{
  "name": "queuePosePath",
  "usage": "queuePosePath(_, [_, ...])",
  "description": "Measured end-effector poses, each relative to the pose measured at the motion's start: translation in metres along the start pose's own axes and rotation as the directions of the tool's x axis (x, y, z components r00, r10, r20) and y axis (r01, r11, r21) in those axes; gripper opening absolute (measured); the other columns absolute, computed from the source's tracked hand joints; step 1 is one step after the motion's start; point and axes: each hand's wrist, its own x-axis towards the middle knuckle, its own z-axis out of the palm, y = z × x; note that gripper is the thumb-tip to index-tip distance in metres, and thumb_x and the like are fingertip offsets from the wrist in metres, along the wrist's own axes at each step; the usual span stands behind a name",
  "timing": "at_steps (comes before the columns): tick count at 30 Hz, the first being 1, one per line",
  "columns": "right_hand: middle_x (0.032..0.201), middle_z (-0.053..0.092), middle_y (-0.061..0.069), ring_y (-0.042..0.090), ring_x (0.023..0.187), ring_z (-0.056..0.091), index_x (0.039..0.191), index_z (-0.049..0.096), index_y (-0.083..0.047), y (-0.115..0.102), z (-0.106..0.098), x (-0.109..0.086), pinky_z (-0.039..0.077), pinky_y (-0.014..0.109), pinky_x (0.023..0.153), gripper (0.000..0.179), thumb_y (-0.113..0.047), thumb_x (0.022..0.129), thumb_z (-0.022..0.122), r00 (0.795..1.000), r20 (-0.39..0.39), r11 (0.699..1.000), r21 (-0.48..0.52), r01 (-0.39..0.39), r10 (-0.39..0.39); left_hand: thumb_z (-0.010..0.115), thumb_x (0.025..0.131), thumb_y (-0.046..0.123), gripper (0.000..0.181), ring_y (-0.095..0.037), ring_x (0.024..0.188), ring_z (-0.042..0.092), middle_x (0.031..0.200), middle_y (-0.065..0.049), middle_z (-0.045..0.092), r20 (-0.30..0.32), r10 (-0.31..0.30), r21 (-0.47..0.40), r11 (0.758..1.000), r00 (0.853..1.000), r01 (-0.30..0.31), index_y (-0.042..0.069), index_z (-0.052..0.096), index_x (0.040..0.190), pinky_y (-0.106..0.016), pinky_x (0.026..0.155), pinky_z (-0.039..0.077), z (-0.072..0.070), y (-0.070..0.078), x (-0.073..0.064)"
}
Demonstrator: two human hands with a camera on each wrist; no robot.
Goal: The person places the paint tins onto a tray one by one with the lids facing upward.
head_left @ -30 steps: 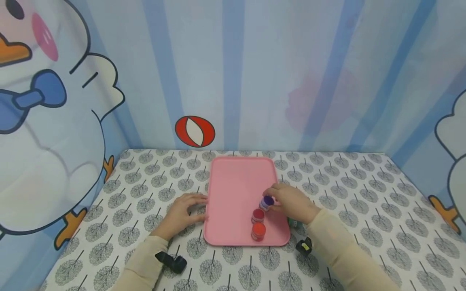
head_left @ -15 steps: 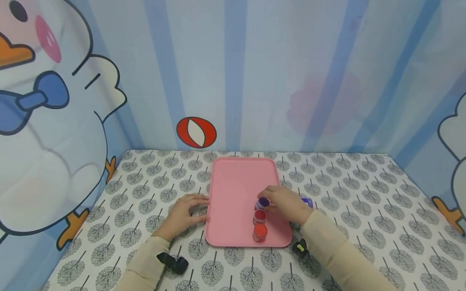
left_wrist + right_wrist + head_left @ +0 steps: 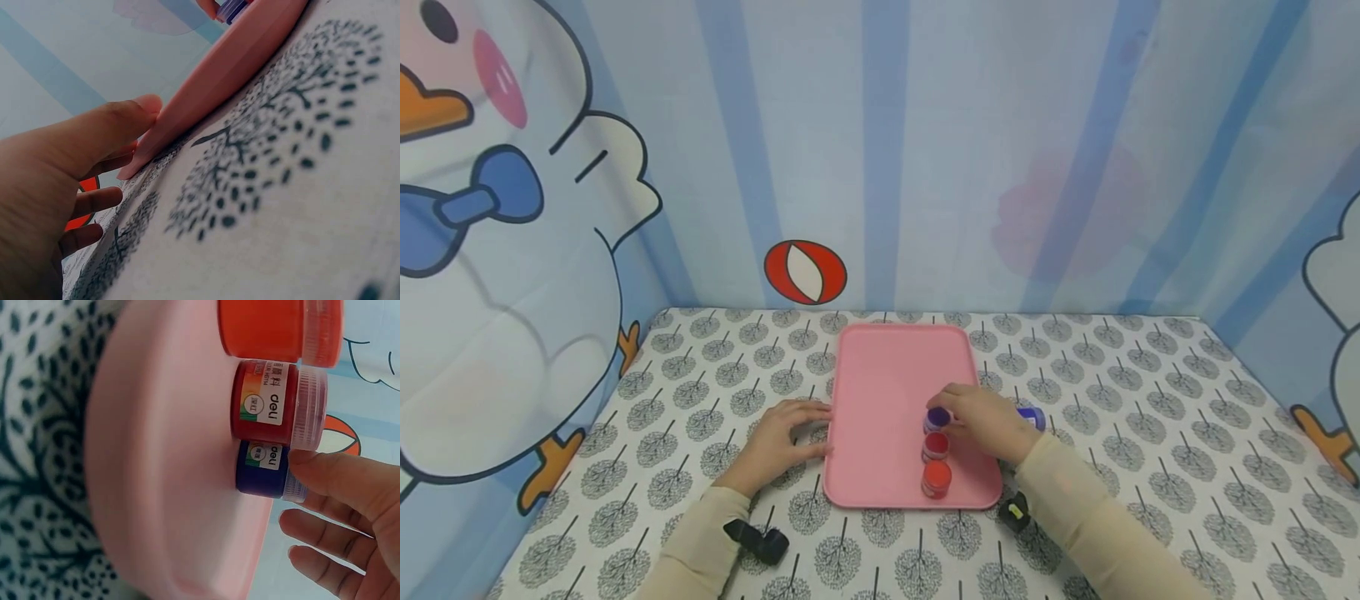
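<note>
On the pink tray [image 3: 880, 367] a row of paint jars runs along the right side: an orange-red jar [image 3: 936, 480] nearest, then a dark red jar [image 3: 936, 447], then a blue-purple jar [image 3: 937, 418]. My right hand [image 3: 988, 419] pinches the blue-purple jar by its clear lid. In the right wrist view that blue-purple jar [image 3: 257, 469] stands against the dark red jar [image 3: 262, 403], labels facing the camera. My left hand [image 3: 778, 442] rests at the tray's left edge, fingers relaxed; its thumb touches the tray wall [image 3: 206, 87] in the left wrist view.
Another blue-purple jar [image 3: 1032, 417] lies on the patterned cloth [image 3: 1120, 467] right of the tray, partly hidden by my right wrist. Black wrist straps [image 3: 756, 542] sit on both sleeves. A striped, cartoon-printed curtain [image 3: 880, 167] hangs behind the table.
My right hand has moved left and slightly nearer with the blue-purple jar, bringing it beside the dark red one. The other blue-purple jar has come into view behind my wrist. My left hand stays put.
</note>
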Motion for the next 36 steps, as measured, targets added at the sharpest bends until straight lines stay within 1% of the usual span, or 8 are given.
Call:
queuePosePath(4, [0.112, 0.068, 0.003, 0.017, 0.103, 0.066, 0.116, 0.067, -0.011, 0.000, -0.001, -0.001, 0.055, 0.034, 0.093, 0.033, -0.013, 0.084, 0.071, 1.000, 0.004, 1.000, 0.007, 0.004, -0.004, 0.080, 0.075, 0.034, 0.047, -0.028, 0.125, 0.054, 0.130, -0.004, 0.063, -0.002, 0.004, -0.004, 1.000, 1.000, -0.004, 0.016, 0.069, 0.117, -0.054, 0.110, 0.037, 0.000, 0.000, 0.000])
queuePosePath(13, [0.112, 0.067, 0.004, 0.018, 0.103, 0.065, 0.115, 0.066, -0.010, 0.003, -0.005, -0.004, 0.055, 0.035, 0.093, 0.035, -0.019, 0.083, 0.074, 0.999, 0.003, 0.999, -0.019, 0.044, -0.044, 0.080, 0.075, 0.036, 0.048, -0.028, 0.125, 0.054, 0.130, -0.005, 0.063, -0.005, -0.007, -0.006, 1.000, 1.000, 0.007, 0.016, 0.069, 0.117, -0.055, 0.110, 0.036, 0.002, -0.001, 0.000])
queuePosePath(20, [0.114, 0.067, 0.004, 0.019, 0.105, 0.064, 0.115, 0.066, -0.010, 0.004, -0.012, -0.007, 0.054, 0.037, 0.095, 0.034, -0.022, 0.084, 0.073, 0.999, 0.002, 0.999, -0.025, 0.038, -0.038, 0.080, 0.075, 0.036, 0.048, -0.028, 0.124, 0.054, 0.130, -0.005, 0.063, -0.004, 0.008, -0.028, 1.000, 1.000, -0.008, 0.016, 0.069, 0.117, -0.055, 0.109, 0.037, 0.002, -0.002, 0.000])
queuePosePath(24, [0.114, 0.068, 0.004, 0.021, 0.107, 0.064, 0.116, 0.066, -0.010, 0.005, -0.016, -0.010, 0.053, 0.038, 0.097, 0.035, -0.021, 0.084, 0.073, 1.000, 0.003, 1.000, -0.009, 0.015, -0.015, 0.080, 0.075, 0.036, 0.048, -0.028, 0.124, 0.054, 0.130, -0.004, 0.063, -0.004, 0.007, -0.024, 1.000, 1.000, -0.007, 0.017, 0.068, 0.118, -0.055, 0.109, 0.038, 0.002, -0.004, 0.000])
queuePosePath(27, [0.114, 0.068, 0.005, 0.022, 0.108, 0.063, 0.116, 0.066, -0.009, 0.006, -0.018, -0.012, 0.052, 0.040, 0.098, 0.034, -0.019, 0.084, 0.073, 1.000, -0.006, 1.000, -0.001, 0.009, -0.009, 0.080, 0.075, 0.036, 0.048, -0.029, 0.123, 0.055, 0.129, -0.005, 0.064, -0.010, 0.020, -0.016, 1.000, 1.000, -0.021, 0.017, 0.069, 0.118, -0.055, 0.108, 0.039, 0.002, -0.004, 0.000])
queuePosePath(30, [0.113, 0.068, 0.006, 0.023, 0.109, 0.063, 0.115, 0.066, -0.008, 0.008, -0.020, -0.015, 0.052, 0.040, 0.098, 0.033, -0.017, 0.084, 0.074, 0.999, -0.024, 1.000, -0.010, 0.022, -0.022, 0.080, 0.076, 0.035, 0.047, -0.030, 0.122, 0.055, 0.128, -0.005, 0.064, -0.014, 0.031, -0.008, 0.999, 0.999, -0.031, 0.016, 0.069, 0.117, -0.055, 0.107, 0.040, 0.002, -0.004, 0.000])
queuePosePath(33, [0.113, 0.069, 0.006, 0.023, 0.109, 0.063, 0.114, 0.066, -0.008, 0.010, -0.021, -0.017, 0.052, 0.040, 0.098, 0.033, -0.017, 0.083, 0.074, 0.999, -0.040, 0.999, -0.024, 0.030, -0.031, 0.080, 0.075, 0.034, 0.047, -0.029, 0.123, 0.055, 0.129, -0.006, 0.064, -0.011, 0.017, -0.020, 1.000, 1.000, -0.017, 0.016, 0.069, 0.117, -0.055, 0.107, 0.039, 0.002, -0.003, -0.001])
queuePosePath(36, [0.113, 0.069, 0.006, 0.023, 0.109, 0.063, 0.114, 0.067, -0.008, 0.012, -0.022, -0.019, 0.052, 0.039, 0.098, 0.034, -0.017, 0.082, 0.075, 0.998, -0.051, 1.000, -0.019, 0.023, -0.024, 0.080, 0.075, 0.035, 0.048, -0.029, 0.124, 0.054, 0.130, -0.006, 0.063, -0.008, 0.013, -0.022, 1.000, 1.000, -0.013, 0.017, 0.068, 0.118, -0.055, 0.108, 0.039, 0.002, -0.002, -0.001])
